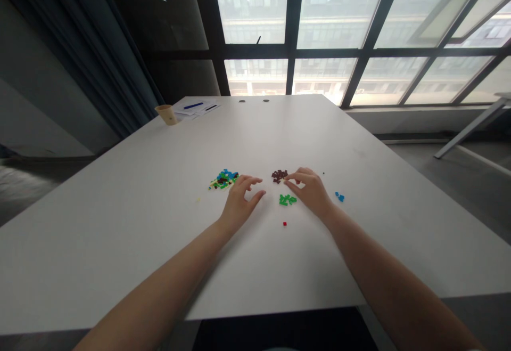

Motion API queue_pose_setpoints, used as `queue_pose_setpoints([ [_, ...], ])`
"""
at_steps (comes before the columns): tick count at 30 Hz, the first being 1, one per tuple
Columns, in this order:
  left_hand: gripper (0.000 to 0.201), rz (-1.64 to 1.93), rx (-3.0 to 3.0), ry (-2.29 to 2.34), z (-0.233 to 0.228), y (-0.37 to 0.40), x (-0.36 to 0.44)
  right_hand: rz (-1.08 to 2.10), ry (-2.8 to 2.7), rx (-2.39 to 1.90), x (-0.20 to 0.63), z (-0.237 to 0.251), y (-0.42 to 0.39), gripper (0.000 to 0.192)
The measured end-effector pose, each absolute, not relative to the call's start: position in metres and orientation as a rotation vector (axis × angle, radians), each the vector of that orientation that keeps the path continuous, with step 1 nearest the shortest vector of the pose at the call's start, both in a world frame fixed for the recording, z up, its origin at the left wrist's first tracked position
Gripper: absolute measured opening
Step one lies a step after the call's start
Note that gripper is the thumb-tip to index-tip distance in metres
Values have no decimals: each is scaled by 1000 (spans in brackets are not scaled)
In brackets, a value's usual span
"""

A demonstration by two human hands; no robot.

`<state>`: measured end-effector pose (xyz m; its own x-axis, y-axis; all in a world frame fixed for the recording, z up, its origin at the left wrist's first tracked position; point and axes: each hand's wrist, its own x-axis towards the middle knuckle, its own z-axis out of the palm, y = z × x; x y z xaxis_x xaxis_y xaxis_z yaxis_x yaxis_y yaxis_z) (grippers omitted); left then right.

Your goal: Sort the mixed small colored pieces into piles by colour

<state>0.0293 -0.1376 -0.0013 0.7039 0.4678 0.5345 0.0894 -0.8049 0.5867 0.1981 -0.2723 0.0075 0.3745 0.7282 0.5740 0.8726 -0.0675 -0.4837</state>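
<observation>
On the white worktop (159, 223), right hand (309, 191) pinching fingertips at the edge of the dark brown bricks (279, 175), just above the green bricks (287, 200). Left hand (239, 202) open, fingers curled, empty, beside the mixed-colour pile (223, 179). Blue bricks (339, 197) right of the wrist; one red brick (285, 223) nearer.

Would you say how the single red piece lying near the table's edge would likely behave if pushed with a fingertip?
The red piece looks tiny and blocky, so it would probably slide rather than roll. The white table appears smooth, so it may skid easily. Picking it up likely needs a fine pinch.
</observation>
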Motion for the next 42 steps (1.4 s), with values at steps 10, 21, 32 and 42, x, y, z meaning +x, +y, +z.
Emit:
queue_pose_setpoints([
  [10, 37, 509, 2831, 1024, -13, -98, 16, -125, -791, -2737, 252, -5, -297, 22],
  [21, 24, 390, 2842, 937, -10, -97, 18, 1, -805, -2730, 249, -6, -293, 24],
  [32, 31, 448, 2893, 963, -12, -100, 19, 60, -835, -2733, 247, -8, -292, 29],
  [42, 24, 380, 2955, 1031, -8, -100, 18, -40, -897, -2591, 236, 2, -290, 27],
])
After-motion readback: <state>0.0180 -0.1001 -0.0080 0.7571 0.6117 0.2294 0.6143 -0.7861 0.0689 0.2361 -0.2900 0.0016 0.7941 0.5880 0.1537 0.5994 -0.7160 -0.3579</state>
